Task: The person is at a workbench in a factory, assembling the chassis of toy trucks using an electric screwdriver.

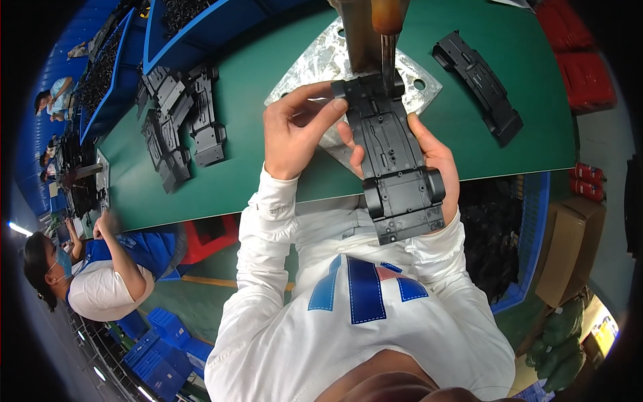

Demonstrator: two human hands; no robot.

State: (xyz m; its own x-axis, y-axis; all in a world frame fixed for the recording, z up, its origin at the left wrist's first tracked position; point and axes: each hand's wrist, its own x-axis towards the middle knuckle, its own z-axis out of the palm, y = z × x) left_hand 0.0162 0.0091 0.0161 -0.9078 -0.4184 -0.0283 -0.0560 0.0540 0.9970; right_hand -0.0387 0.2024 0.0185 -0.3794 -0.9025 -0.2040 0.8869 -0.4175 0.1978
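A black plastic toy car chassis (pixel 385 144) is held tilted over the front edge of the green table. My right hand (pixel 439 167) grips it from the right side and beneath, thumb along its edge. My left hand (pixel 295 127) is closed at its upper left corner, thumb and forefinger pinched there; whether a small part sits between them is hidden. Fingertips poke out under the chassis's left edge. The far end of the chassis lies under a vertical metal shaft (pixel 388 60) with an orange-brown top, above a shiny metal plate (pixel 308 67).
Several similar chassis (pixel 207 117) lie piled at left; another (pixel 479 87) lies at right on the green table (pixel 254 147). Blue bins (pixel 221 30) stand at the far left. A cardboard box (pixel 569 251) and red containers (pixel 586 80) stand at right. A co-worker (pixel 110 281) works at left.
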